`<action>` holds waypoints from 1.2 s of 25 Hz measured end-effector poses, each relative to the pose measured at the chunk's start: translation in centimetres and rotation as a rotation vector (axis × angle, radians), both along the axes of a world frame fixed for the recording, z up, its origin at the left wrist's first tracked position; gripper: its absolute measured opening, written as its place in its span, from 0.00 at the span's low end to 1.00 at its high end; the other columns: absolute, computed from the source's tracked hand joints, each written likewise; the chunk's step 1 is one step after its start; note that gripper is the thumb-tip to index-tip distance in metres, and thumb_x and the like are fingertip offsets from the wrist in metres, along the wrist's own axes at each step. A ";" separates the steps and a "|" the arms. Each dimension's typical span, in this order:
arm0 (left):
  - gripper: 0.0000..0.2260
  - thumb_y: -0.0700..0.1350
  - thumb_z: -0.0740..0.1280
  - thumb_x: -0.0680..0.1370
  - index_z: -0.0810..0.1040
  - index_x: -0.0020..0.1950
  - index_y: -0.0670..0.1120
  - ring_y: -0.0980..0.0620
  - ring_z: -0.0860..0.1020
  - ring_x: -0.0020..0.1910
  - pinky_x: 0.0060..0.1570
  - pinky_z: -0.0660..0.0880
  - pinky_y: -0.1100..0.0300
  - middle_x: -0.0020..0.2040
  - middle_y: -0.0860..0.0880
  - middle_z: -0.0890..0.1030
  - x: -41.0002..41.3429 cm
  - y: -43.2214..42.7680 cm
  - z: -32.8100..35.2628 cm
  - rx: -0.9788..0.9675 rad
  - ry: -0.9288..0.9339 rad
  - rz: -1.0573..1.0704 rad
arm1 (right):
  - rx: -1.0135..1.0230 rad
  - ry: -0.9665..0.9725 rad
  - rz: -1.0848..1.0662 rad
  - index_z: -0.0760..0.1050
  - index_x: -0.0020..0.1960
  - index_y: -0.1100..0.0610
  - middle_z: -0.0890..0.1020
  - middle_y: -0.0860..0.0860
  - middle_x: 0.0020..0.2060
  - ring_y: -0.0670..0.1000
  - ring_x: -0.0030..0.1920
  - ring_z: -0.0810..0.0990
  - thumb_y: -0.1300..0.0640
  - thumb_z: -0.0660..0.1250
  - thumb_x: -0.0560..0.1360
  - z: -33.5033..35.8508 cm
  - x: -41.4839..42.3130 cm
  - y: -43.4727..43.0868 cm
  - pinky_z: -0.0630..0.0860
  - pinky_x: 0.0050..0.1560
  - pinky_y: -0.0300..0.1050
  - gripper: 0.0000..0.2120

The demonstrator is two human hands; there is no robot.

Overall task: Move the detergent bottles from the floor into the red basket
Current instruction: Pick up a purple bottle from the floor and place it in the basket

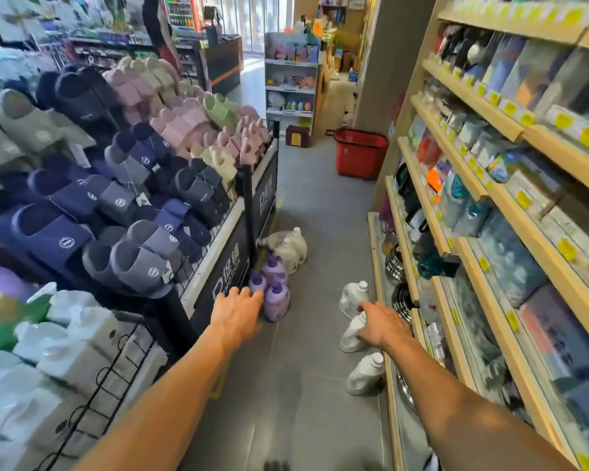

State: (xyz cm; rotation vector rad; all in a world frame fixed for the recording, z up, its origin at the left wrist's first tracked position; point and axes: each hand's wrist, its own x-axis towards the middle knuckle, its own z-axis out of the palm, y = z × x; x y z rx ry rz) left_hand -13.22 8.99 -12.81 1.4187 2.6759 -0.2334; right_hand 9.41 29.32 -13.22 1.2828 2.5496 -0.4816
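Three purple detergent bottles (274, 287) stand on the grey floor by the foot of the slipper stand, with several white bottles (289, 248) behind them. On the right, three more white bottles (352, 295) stand along the base of the shelf. My left hand (237, 309) reaches out with straight fingers, its tips at the nearest purple bottle. My right hand (380, 322) hovers at the neck of the middle white bottle (352, 333); whether it grips is unclear. The red basket (359, 154) stands far down the aisle on the right.
A slipper display stand (232, 229) with a wire rail lines the left side. Wooden shelves (483, 232) full of packaged goods line the right. A wire bin of white jugs (82, 351) is at near left. A grey floor strip runs between them to the basket.
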 end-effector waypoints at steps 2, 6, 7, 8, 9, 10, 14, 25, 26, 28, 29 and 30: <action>0.27 0.59 0.66 0.78 0.66 0.73 0.50 0.42 0.71 0.67 0.61 0.71 0.46 0.66 0.46 0.74 -3.1 2.3 -0.4 -0.007 -0.001 -0.017 | -0.014 0.000 -0.019 0.70 0.73 0.48 0.75 0.54 0.66 0.59 0.66 0.76 0.49 0.74 0.74 -0.5 -3.0 2.3 0.74 0.65 0.53 0.29; 0.26 0.57 0.66 0.78 0.66 0.72 0.50 0.42 0.72 0.66 0.61 0.71 0.46 0.66 0.46 0.74 -9.2 8.2 -1.6 -0.033 -0.017 -0.022 | -0.025 -0.004 -0.032 0.70 0.72 0.48 0.75 0.54 0.67 0.59 0.66 0.76 0.48 0.74 0.74 -1.6 -9.2 8.8 0.75 0.61 0.51 0.29; 0.26 0.58 0.66 0.77 0.65 0.72 0.50 0.41 0.73 0.66 0.61 0.71 0.46 0.66 0.46 0.75 -10.7 9.8 -1.8 -0.037 -0.012 -0.027 | -0.026 -0.006 -0.025 0.70 0.72 0.48 0.75 0.54 0.67 0.59 0.66 0.76 0.48 0.74 0.74 -1.8 -10.8 10.4 0.75 0.61 0.51 0.29; 0.27 0.58 0.66 0.77 0.65 0.73 0.50 0.41 0.73 0.66 0.61 0.71 0.46 0.66 0.45 0.75 -12.0 11.3 -1.9 -0.039 -0.009 -0.028 | -0.026 -0.005 -0.020 0.69 0.72 0.48 0.75 0.54 0.67 0.59 0.66 0.76 0.48 0.73 0.74 -2.1 -12.3 12.0 0.75 0.61 0.51 0.29; 0.27 0.58 0.66 0.77 0.65 0.73 0.49 0.41 0.73 0.67 0.61 0.71 0.46 0.67 0.45 0.75 -13.5 13.1 -2.2 -0.042 -0.012 -0.025 | -0.033 -0.001 -0.020 0.69 0.73 0.48 0.75 0.54 0.67 0.60 0.66 0.75 0.48 0.73 0.74 -2.7 -14.0 13.8 0.75 0.62 0.52 0.29; 0.27 0.58 0.66 0.77 0.66 0.73 0.49 0.41 0.73 0.67 0.61 0.71 0.46 0.67 0.45 0.75 -14.9 15.1 -2.3 -0.049 -0.023 -0.018 | -0.050 0.009 -0.023 0.70 0.72 0.48 0.75 0.54 0.67 0.60 0.66 0.76 0.48 0.73 0.73 -3.2 -15.7 15.6 0.76 0.62 0.53 0.29; 0.28 0.57 0.66 0.77 0.64 0.74 0.50 0.41 0.72 0.68 0.63 0.70 0.45 0.69 0.45 0.74 -19.8 22.6 -3.0 -0.115 -0.067 0.022 | -0.135 0.014 -0.019 0.70 0.71 0.48 0.74 0.54 0.67 0.59 0.66 0.75 0.49 0.74 0.73 -4.3 -22.0 22.8 0.75 0.63 0.54 0.28; 0.22 0.57 0.66 0.77 0.69 0.68 0.51 0.41 0.74 0.66 0.61 0.71 0.45 0.65 0.47 0.76 -34.8 33.6 -10.9 -0.174 -0.250 0.125 | -0.257 -0.105 0.077 0.69 0.72 0.49 0.74 0.56 0.67 0.61 0.68 0.75 0.50 0.72 0.73 -11.2 -39.1 35.2 0.75 0.65 0.54 0.29; 0.21 0.57 0.66 0.78 0.69 0.67 0.51 0.41 0.74 0.66 0.62 0.71 0.45 0.65 0.47 0.76 -36.6 34.3 -12.0 -0.185 -0.277 0.134 | -0.261 -0.130 0.085 0.69 0.73 0.49 0.74 0.56 0.68 0.61 0.68 0.75 0.50 0.72 0.73 -12.4 -40.8 36.1 0.75 0.66 0.53 0.29; 0.20 0.57 0.66 0.78 0.69 0.67 0.51 0.40 0.74 0.66 0.62 0.71 0.46 0.65 0.46 0.76 -39.9 35.6 -14.2 -0.216 -0.341 0.161 | -0.268 -0.172 0.106 0.70 0.72 0.49 0.75 0.56 0.67 0.60 0.68 0.75 0.48 0.73 0.74 -14.8 -43.9 37.7 0.75 0.66 0.50 0.28; 0.20 0.56 0.66 0.78 0.69 0.67 0.51 0.40 0.73 0.66 0.62 0.71 0.46 0.65 0.46 0.76 -41.4 36.2 -15.3 -0.224 -0.369 0.173 | -0.278 -0.190 0.112 0.71 0.71 0.49 0.75 0.55 0.68 0.60 0.68 0.75 0.48 0.73 0.74 -15.9 -45.5 38.3 0.75 0.65 0.50 0.28; 0.20 0.56 0.65 0.78 0.69 0.67 0.51 0.40 0.73 0.66 0.62 0.71 0.46 0.65 0.46 0.76 -42.8 36.7 -16.5 -0.237 -0.394 0.183 | -0.295 -0.215 0.115 0.71 0.71 0.49 0.76 0.56 0.68 0.60 0.68 0.75 0.48 0.73 0.74 -17.0 -47.0 38.9 0.75 0.65 0.50 0.27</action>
